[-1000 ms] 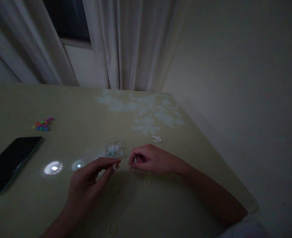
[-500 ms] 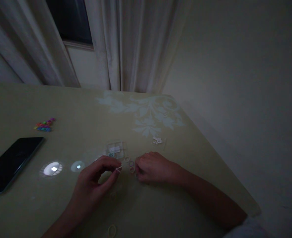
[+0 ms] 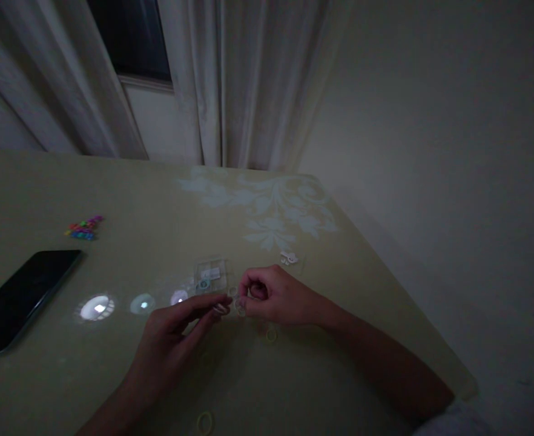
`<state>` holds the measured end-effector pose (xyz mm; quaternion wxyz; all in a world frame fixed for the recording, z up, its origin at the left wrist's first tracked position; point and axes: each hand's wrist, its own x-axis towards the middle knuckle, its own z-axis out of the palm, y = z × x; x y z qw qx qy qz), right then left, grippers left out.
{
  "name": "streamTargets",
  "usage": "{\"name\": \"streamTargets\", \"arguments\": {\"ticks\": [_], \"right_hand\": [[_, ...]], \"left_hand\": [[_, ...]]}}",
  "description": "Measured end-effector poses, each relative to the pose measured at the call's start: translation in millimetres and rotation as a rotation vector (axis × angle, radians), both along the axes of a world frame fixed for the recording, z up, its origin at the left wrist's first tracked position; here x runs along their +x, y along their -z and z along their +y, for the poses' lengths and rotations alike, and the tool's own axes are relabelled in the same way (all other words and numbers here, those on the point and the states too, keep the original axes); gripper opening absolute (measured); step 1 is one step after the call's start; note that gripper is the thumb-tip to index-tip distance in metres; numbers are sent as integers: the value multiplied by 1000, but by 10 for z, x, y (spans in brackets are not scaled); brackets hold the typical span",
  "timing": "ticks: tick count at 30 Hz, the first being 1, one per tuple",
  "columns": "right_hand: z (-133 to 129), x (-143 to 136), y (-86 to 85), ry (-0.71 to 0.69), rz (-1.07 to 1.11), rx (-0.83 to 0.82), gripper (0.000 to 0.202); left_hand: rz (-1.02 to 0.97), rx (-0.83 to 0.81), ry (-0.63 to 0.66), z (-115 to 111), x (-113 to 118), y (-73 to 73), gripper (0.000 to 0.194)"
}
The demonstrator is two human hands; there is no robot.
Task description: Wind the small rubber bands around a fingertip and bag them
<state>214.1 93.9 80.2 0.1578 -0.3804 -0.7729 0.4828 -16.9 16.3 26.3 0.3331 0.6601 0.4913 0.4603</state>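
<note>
My left hand point(image 3: 176, 330) pinches one or more small pale rubber bands point(image 3: 220, 309) between thumb and fingertips. Just to its right, my right hand point(image 3: 278, 297) has thumb and forefinger closed at a pale rubber band point(image 3: 240, 309); the fingertips partly cover it. Another small band point(image 3: 233, 291) lies on the table behind the fingertips. A yellowish band point(image 3: 271, 335) rests below my right hand, and a larger-looking one point(image 3: 204, 423) is at the near edge of view. A clear plastic box point(image 3: 211, 274) with a pale label sits behind my left hand.
White small parts point(image 3: 289, 258) lie on a clear piece beyond my right hand. A black phone point(image 3: 26, 300) is at the left, with a pile of colourful small pieces point(image 3: 84, 229) behind it. The table point(image 3: 158, 194) meets curtains point(image 3: 253, 91) and a wall.
My right hand has shifted slightly left and turned, its thumb and forefinger now beside my left fingertips. The yellowish band below it has come into view. My left hand keeps its pinch.
</note>
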Motion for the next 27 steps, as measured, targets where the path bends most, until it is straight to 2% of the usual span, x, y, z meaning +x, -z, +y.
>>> {"name": "streamTargets", "arguments": {"ticks": [6, 11, 17, 21, 23, 27], "right_hand": [[-59, -80, 89, 26, 101, -187, 13], [-77, -103, 173, 25, 124, -264, 14], [-88, -123, 208, 58, 133, -357, 20], [-24, -102, 188, 17, 160, -413, 28], [48, -72, 191, 37, 171, -330, 27], [180, -28, 274, 155, -60, 102, 9]], "left_hand": [[67, 162, 22, 16, 11, -9, 18], [90, 285, 18, 28, 5, -42, 24], [188, 381, 49, -18, -18, 71, 34], [194, 390, 39, -27, -10, 80, 28], [193, 357, -6, -22, -7, 48, 23], [171, 258, -89, -17, -13, 20, 18]]}}
